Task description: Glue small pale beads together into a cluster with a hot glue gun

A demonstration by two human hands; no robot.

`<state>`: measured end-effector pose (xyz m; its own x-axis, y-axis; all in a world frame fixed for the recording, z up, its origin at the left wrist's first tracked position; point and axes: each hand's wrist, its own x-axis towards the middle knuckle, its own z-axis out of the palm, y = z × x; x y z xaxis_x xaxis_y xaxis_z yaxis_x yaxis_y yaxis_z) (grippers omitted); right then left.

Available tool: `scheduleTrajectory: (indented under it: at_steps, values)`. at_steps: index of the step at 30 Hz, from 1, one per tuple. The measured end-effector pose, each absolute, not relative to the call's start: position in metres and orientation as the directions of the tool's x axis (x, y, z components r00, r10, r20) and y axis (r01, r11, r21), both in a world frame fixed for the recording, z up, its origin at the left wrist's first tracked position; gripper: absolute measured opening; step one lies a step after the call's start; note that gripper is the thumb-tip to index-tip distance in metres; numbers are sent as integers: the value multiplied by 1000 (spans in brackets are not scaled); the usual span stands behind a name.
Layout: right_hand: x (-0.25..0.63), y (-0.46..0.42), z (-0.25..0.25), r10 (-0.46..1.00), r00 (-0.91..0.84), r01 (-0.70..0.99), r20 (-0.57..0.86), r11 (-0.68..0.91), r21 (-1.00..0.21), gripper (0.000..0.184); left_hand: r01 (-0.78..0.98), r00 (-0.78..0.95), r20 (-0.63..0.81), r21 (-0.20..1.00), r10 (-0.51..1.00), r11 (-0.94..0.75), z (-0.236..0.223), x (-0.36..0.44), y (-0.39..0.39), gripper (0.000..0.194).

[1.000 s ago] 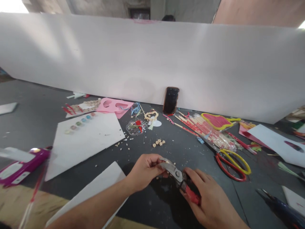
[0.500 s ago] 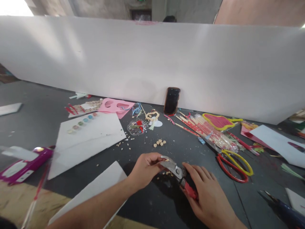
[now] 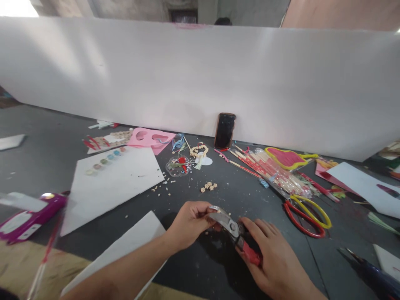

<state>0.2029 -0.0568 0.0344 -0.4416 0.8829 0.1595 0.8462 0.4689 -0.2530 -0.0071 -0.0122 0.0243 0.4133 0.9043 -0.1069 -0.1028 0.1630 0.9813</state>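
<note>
At the near edge of the counter [image 3: 40, 146], the left hand [image 3: 190, 223] pinches the steel head of red-handled snips [image 3: 233, 231], the right hand [image 3: 275, 260] closed around their grip, with cream beads [image 3: 208, 187] lying loose beyond.

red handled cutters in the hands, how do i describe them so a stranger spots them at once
Start at the long white board along the back of the dark worktable. Come forward to the hands: the left hand and right hand hold the red-handled metal cutters. Unlike the red-and-yellow scissors lying to their right, these are in hand.
</note>
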Motion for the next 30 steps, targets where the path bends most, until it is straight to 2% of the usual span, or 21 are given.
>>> scheduleTrajectory:
  at_steps: [6,10,14,21,30]
  values:
    - [203,-61,33,894,-420,862,159,447,-239,47,-174,424,-75,971,903,162,26,-5,-16,22]
    - [204,-59,27,896,-414,874,162,441,-207,47,-181,369,-71,972,927,147,22,-3,-15,17]
    - [204,-56,25,899,-407,879,161,433,-198,47,-134,322,-88,981,943,137,24,-2,-12,12]
    - [204,-53,28,896,-429,876,115,444,-191,53,36,348,-61,998,935,52,30,-6,-11,11]
    - [203,-57,29,867,-481,855,133,497,-150,57,22,357,-65,998,932,62,27,-5,-13,9]
